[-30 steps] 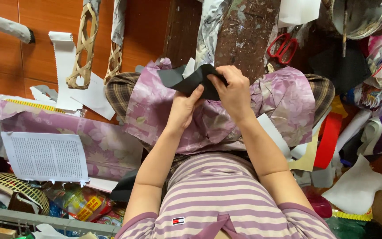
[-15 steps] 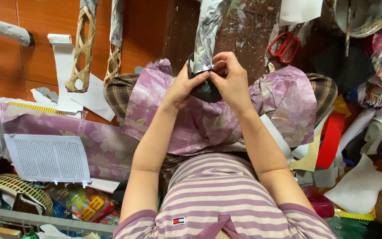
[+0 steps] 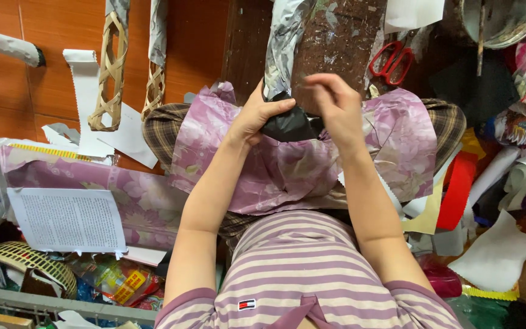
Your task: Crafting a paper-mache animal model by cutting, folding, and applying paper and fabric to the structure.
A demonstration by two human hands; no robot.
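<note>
The left hand (image 3: 257, 113) pinches a black paper piece (image 3: 290, 125) at twelve o'clock, above the lap's purple floral paper (image 3: 263, 164). The right hand (image 3: 336, 106) hovers beside it, fingers loosely curled, grip empty. The black piece looks light, thin and crushable; its edges seem best for holding.

The right hand (image 3: 336, 106) is blurred, so its fingers cannot be told apart. The left hand (image 3: 260, 113) covers the left part of the crumpled black paper piece (image 3: 290, 126), and its full shape is hidden. At 12 o'clock the grey marbled paper-wrapped stick (image 3: 284, 42) is cut off by the top edge. At 1 o'clock the round metal bowl (image 3: 506, 21) is also cut. At 9 o'clock the white printed paper sheet (image 3: 68, 219) has print too small to read.
</note>
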